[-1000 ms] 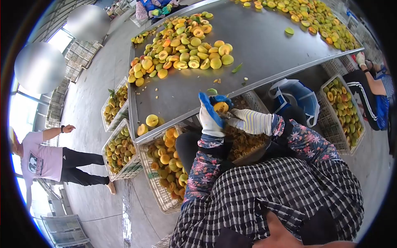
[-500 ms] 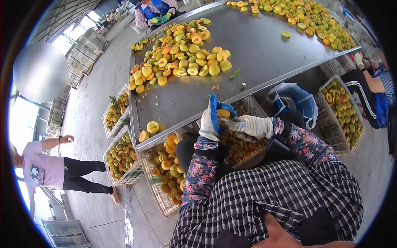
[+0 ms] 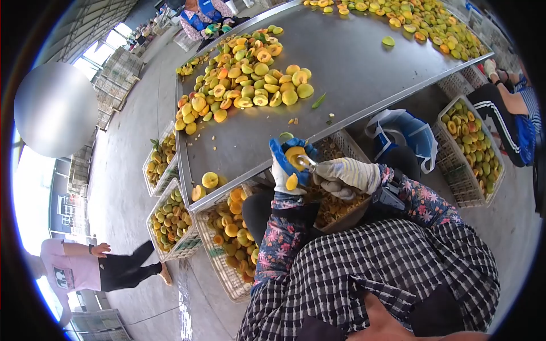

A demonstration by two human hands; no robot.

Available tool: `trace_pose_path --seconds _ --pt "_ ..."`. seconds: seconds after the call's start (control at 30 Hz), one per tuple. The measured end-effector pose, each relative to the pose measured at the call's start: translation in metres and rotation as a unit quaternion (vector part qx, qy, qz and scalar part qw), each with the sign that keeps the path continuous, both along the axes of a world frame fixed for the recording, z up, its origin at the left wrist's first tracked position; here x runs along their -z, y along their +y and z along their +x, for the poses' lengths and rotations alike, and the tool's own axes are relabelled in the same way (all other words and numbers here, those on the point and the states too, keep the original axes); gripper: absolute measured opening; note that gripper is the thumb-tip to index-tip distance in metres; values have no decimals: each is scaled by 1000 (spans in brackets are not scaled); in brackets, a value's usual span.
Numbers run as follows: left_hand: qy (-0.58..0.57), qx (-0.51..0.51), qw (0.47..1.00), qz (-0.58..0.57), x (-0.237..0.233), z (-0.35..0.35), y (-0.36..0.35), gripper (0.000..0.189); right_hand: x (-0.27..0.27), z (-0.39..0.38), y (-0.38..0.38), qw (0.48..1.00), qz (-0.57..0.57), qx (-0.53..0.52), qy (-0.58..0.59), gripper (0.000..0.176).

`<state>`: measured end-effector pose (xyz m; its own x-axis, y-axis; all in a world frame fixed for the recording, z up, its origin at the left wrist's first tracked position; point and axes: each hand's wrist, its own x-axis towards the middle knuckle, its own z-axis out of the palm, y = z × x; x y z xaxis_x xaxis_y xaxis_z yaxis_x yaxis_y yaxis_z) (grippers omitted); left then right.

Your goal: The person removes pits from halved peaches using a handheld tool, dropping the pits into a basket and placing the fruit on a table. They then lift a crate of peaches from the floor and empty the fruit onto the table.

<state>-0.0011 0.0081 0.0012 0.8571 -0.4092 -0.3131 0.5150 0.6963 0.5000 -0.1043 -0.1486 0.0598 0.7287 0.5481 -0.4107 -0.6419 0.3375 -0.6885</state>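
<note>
My left hand (image 3: 281, 170), in a blue and white glove, is closed around a halved yellow peach (image 3: 294, 156), its cut face toward me. Another yellow piece (image 3: 292, 182) shows at the lower fingers. A greenish piece (image 3: 285, 136) shows by the fingertips. In a striped, pale glove, my right hand (image 3: 348, 175) grips a small metal pitting tool (image 3: 307, 161), whose curved shiny end touches the peach half. Its handle is hidden by the fingers. Below both hands stands a crate (image 3: 348, 220) of brownish pits and scraps.
A metal table (image 3: 347, 74) bears heaps of halved peaches (image 3: 244, 79). Filled crates stand at left (image 3: 219, 278) and right (image 3: 463, 187). A blue and white bag (image 3: 418, 139) hangs by the table edge. Co-workers sit at the far side and right; another person (image 3: 74, 264) is at left.
The peach half has turned its cut face toward me, and the metal tool's end now shows against it. My left hand has lowered and tilted slightly. The person at left has shifted lower in view.
</note>
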Motion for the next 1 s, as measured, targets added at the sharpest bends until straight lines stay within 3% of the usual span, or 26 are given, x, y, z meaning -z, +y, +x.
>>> trace_pose_path --seconds 0.07,0.13,0.17,0.2,0.27,0.33,0.4,0.47,0.53,0.57,0.67,0.73,0.87,1.0 --pt "-74 -2 981 180 2 5 12 46 8 1 -10 999 -26 5 -18 38" --pt "-162 36 895 413 -3 8 28 45 12 2 -18 996 -84 1 -41 38" --pt "-366 -2 666 649 -29 -4 28 41 16 2 -20 992 -112 4 -55 38" --pt "-458 -7 552 697 -31 -7 38 35 21 1 -22 988 -140 6 -68 39" --pt "-455 -16 571 683 -47 -15 59 32 27 3 -25 983 -164 6 -86 38" --pt "-421 -54 550 719 -69 -20 97 32 33 -1 -25 980 -179 13 -92 38" --pt "-284 -58 660 693 -84 -25 143 34 41 -4 -28 984 -160 -14 -73 36" --pt "-302 10 495 814 -92 -26 188 35 40 -3 -32 985 -149 -20 -80 35" --pt "-325 35 384 864 -65 -20 228 35 41 -2 -35 989 -128 -24 -66 35" --pt "-288 63 452 842 -78 -17 218 38 43 0 -37 991 -121 -19 -60 34" --pt "-435 26 476 764 -92 22 172 42 50 2 -39 995 -92 3 -29 32" --pt "-446 42 528 722 -103 52 113 46 52 4 -40 997 -67 32 -24 31" --pt "-571 122 442 681 -63 145 17 56 56 4 -51 996 -63 41 -39 30" --pt "-557 189 344 732 6 212 -66 70 69 7 -58 997 -44 42 -41 31"
